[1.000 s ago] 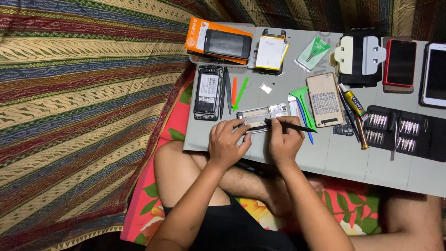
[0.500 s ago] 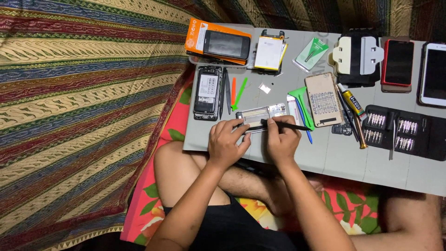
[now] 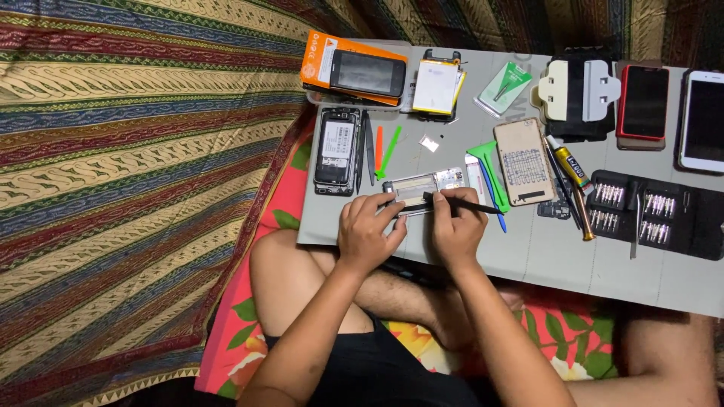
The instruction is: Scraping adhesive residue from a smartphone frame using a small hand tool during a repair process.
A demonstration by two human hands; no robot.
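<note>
My left hand [image 3: 367, 230] pins down an opened phone [image 3: 422, 188] lying on the grey board [image 3: 528, 249]. My right hand [image 3: 456, 226] grips a thin black pry tool [image 3: 471, 204] laid across the phone's inner parts, its tip near the phone's lower edge. Just left of the phone lies a black phone frame [image 3: 337, 149], with an orange pick [image 3: 378, 141] and a green pick [image 3: 391, 148] beside it. To the right lie a green plastic opener [image 3: 486, 158] and a blue tool [image 3: 494, 203].
An orange box with a dark phone [image 3: 354, 69], a battery [image 3: 436, 87], a tan back cover [image 3: 524, 160], a glue tube [image 3: 572, 167], a black bit case [image 3: 656, 211], a red phone [image 3: 643, 102] and a white phone [image 3: 703, 120] fill the board. Striped cloth [image 3: 136, 166] lies left.
The right hand has shifted the black tool slightly across the opened phone. The left hand stays pressed on the phone's left end.
</note>
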